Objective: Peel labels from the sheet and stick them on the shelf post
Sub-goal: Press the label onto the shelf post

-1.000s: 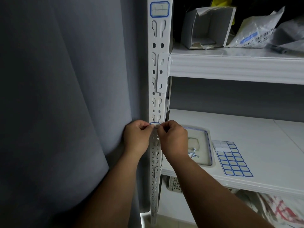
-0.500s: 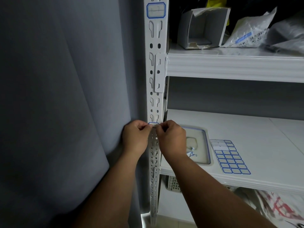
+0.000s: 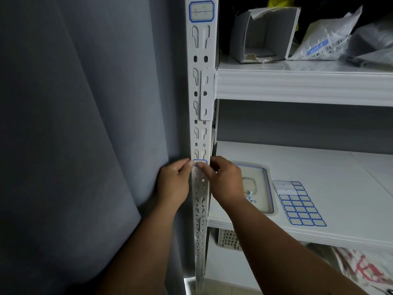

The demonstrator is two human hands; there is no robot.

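Observation:
A white perforated shelf post [image 3: 200,116] runs down the middle of the view. One blue-bordered label [image 3: 201,11] is stuck near its top. A second small blue-bordered label [image 3: 200,162] lies on the post at hand height. My left hand [image 3: 175,184] pinches its left edge and my right hand [image 3: 223,179] pinches its right edge with thumb and finger, both hands against the post. The label sheet [image 3: 298,204], with several blue-bordered labels and a few blank spots at its top, lies on the lower shelf board [image 3: 319,167] to the right.
A grey curtain [image 3: 74,124] hangs left of the post. A clear blue-rimmed container lid [image 3: 257,188] lies between my right hand and the sheet. An open grey box [image 3: 263,33] and plastic bags [image 3: 331,37] stand on the upper shelf. A basket [image 3: 228,239] sits below.
Both hands stay at the same spot on the post with the small label between them. The view has shifted slightly; nothing else moved.

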